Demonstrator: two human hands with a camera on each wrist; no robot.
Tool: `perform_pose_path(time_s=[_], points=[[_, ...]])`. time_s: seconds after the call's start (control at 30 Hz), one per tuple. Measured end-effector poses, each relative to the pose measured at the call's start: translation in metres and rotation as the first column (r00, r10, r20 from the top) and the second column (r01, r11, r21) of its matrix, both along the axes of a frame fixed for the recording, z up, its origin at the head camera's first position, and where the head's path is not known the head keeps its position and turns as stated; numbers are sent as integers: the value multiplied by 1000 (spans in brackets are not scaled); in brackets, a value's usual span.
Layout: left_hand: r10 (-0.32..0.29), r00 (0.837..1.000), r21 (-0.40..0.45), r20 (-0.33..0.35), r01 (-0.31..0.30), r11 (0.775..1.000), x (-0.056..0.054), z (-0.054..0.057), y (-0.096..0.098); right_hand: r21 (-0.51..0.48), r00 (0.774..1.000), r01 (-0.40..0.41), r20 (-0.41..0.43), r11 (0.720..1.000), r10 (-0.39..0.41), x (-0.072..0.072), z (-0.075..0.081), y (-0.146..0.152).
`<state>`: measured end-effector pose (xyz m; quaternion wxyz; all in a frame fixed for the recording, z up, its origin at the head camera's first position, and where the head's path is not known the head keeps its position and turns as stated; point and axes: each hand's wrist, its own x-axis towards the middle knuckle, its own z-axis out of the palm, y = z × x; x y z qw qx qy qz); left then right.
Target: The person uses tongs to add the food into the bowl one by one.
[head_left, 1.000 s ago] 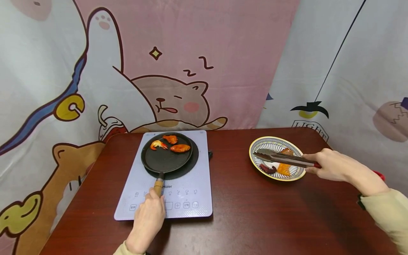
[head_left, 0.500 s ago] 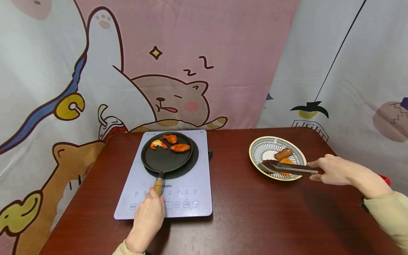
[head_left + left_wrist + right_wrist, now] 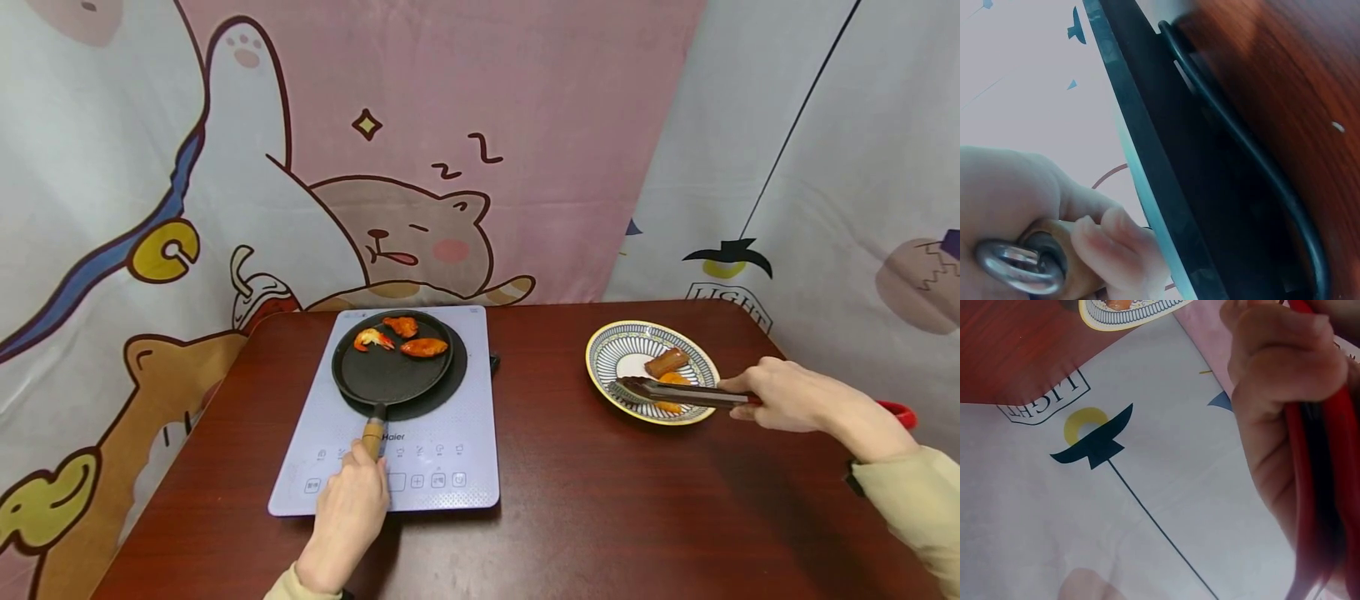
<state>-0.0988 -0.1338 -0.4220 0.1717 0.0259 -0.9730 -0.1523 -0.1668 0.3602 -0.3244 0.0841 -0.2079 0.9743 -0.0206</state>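
Note:
In the head view my left hand point(image 3: 352, 500) grips the wooden handle point(image 3: 373, 435) of a black frying pan point(image 3: 378, 379). A shrimp point(image 3: 371, 339) and two reddish-brown meat pieces point(image 3: 424, 347) lie at the pan's far side. My right hand point(image 3: 787, 396) holds metal tongs point(image 3: 693, 396) by their red handles point(image 3: 1302, 500), clear in the right wrist view. The tongs' dark tips reach low over the near side of a patterned plate point(image 3: 603, 354). On that plate are a brown piece point(image 3: 666, 362) and an orange piece point(image 3: 675, 378), the latter partly covered by the tongs.
The pan sits on a white induction cooker point(image 3: 472, 417) at the left of the brown table point(image 3: 585, 500). A black cable point(image 3: 1235, 131) runs beside the cooker in the left wrist view. Behind the table hangs a cartoon-printed cloth point(image 3: 562, 167).
The tongs have come down toward the plate's near side, their spread tips drawing together. The dark curled tentacle seen there earlier is now hidden. My left hand and the pan stay put.

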Motion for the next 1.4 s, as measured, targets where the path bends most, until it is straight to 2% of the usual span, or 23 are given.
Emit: perform_pose_path(time_s=[0.17,0.6,0.97,1.23,1.4], points=[[-1,1000,-5,-7,1,1000,0,0,0,-23,1000,19,0,1000,-19,0,0,3],[3,1000,-9,-17,-3,1000,1,0,0,-29,993,-7,-114,1000,3,2,7,1],[6,1000,-8,-11,-6,1000,1,-1,0,-72,987,-33,-160,997,21,-5,19,-17],[8,1000,-8,-7,-8,1000,1,-1,0,-109,972,-156,-191,982,133,-16,23,-39],[-4,1000,-6,-17,4,1000,1,-1,0,-134,966,-197,-196,971,169,-23,25,-56]])
